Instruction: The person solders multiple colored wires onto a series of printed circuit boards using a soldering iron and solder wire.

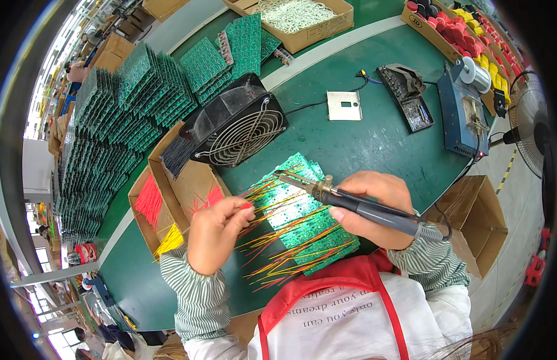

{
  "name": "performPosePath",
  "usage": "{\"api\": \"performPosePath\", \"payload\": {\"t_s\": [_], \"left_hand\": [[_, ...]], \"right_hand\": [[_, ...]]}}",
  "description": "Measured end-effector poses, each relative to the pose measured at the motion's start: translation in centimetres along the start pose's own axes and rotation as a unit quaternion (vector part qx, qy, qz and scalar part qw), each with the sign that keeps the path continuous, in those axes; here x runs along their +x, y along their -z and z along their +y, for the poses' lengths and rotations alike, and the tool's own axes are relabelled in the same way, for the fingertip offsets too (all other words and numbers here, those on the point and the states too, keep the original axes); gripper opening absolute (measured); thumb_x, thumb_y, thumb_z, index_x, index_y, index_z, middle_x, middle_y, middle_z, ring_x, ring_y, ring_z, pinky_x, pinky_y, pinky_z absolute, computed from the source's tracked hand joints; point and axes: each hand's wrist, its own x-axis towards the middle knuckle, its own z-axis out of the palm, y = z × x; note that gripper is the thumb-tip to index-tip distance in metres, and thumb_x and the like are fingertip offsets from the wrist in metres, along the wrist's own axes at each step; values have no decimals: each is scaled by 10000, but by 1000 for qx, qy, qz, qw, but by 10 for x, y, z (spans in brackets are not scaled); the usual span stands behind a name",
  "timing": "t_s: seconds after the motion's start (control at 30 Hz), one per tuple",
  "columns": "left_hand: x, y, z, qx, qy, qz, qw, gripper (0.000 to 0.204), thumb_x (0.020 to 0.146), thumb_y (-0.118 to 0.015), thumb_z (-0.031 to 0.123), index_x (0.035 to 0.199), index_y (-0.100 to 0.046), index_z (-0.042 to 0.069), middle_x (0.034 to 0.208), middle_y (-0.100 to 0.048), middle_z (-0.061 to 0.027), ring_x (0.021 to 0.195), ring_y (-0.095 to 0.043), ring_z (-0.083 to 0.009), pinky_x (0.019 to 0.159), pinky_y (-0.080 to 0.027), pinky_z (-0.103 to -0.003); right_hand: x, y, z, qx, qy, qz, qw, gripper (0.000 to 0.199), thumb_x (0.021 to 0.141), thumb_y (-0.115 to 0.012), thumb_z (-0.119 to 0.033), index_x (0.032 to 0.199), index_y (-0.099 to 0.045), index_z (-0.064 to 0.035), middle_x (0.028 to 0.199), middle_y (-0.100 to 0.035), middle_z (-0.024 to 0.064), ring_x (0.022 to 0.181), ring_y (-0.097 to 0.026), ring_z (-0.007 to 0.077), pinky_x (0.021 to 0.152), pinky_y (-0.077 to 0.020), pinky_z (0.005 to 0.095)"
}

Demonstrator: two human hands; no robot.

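Your left hand (pixel 211 234): thumb and forefinger pinched close among red and yellow wires (pixel 283 261); cannot tell whether any gripped. Your right hand (pixel 371 231): wrapped round soldering gun (pixel 383 215), tip above wired green circuit boards (pixel 323 246) before you on tabletop (pixel 326 147). Beyond: divided cardboard box (pixel 191 176) left, black fan (pixel 239 129) behind boards.

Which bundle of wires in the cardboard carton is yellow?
The wire bundle at the near end of the carton, beside the left sleeve; red bundles and a black bundle lie farther back.
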Motion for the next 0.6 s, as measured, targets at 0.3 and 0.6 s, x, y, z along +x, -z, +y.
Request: {"api": "performPosePath", "payload": {"t_s": [0.3, 0.6], "left_hand": [[18, -9, -28, -14, -4, -27, 1000, 100, 831, -682, 42, 879, -649, -39, 700, -615, -4, 606, -549, -51, 545, -444, -199], [23, -5, -31, 59, -63, -41, 995, 108, 822, -686, 55, 875, -652, -32, 748, -626, -49, 651, -558, -100, 573, -438, -239]], "right_hand": [[12, 0, -3, 23, -120, -75, 990, 202, 720, -723, -99, 870, -612, -23, 708, -637, 70, 593, -611, 135, 548, -472, 265], [24, -11, 0, 26, -135, -85, 987, 194, 725, -718, -116, 845, -596, -24, 656, -636, 62, 563, -608, 122, 533, -472, 264]]}}
